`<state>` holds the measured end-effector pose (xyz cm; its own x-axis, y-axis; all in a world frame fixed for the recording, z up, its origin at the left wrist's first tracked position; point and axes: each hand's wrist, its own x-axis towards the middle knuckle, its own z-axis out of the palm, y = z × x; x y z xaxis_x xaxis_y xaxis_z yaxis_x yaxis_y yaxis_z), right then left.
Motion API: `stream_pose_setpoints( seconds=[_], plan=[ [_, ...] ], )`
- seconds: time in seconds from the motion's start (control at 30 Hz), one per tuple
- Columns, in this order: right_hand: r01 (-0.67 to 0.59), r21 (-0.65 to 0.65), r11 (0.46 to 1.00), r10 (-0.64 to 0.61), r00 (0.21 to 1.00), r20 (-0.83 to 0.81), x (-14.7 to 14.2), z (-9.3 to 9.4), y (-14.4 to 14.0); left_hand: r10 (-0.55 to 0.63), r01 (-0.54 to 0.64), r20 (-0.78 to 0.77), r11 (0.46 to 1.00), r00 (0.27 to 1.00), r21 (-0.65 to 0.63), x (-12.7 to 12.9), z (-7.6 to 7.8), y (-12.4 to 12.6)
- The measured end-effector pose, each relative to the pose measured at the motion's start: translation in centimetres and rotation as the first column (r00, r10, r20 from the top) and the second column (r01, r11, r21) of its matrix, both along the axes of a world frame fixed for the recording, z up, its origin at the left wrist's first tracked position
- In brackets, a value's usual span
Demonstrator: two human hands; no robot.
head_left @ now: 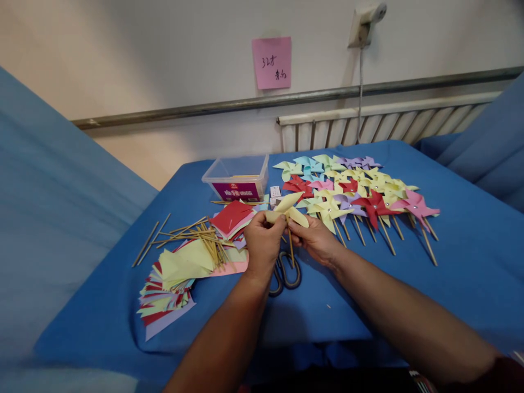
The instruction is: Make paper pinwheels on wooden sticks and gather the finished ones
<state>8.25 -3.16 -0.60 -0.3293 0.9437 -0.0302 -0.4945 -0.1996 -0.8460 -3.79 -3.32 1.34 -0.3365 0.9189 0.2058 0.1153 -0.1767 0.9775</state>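
Observation:
Both of my hands close on one pale yellow paper pinwheel [291, 202], held above the table with its wooden stick pointing down. My left hand [264, 240] pinches the paper near the middle from the left. From the right, my right hand [314, 236] grips it where the stick meets the paper; its fingertips are partly hidden. Below the stick lies a pair of scissors [291, 278] with dark handles, the blades out of sight under my left hand. Left of my hands sits a stack of red and pastel paper squares [230, 217].
Finished pinwheels [374, 206] in several colours cover the right side of the blue-covered table [388, 305]. Loose sticks [210, 240] lie over fanned cut paper [167, 295] on the left. A clear plastic box [235, 166] and small white boxes [275, 192] stand behind.

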Motion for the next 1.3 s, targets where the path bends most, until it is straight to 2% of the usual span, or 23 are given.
stream_pose_setpoints(
  seconds=[0.3, 1.3],
  plan=[
    [0.024, 0.005, 1.000, -0.024, 1.000, 0.009, -0.14, 0.02, -0.03, 0.018, -0.018, 0.018, 1.000, 1.000, -0.006, 0.06, 0.04, -0.09],
    [0.073, 0.009, 0.997, -0.073, 0.997, -0.027, -0.40, -0.29, 0.01, 0.041, -0.042, -0.094, 0.999, 0.995, -0.002, 0.22, 0.44, -0.23]
  ],
)
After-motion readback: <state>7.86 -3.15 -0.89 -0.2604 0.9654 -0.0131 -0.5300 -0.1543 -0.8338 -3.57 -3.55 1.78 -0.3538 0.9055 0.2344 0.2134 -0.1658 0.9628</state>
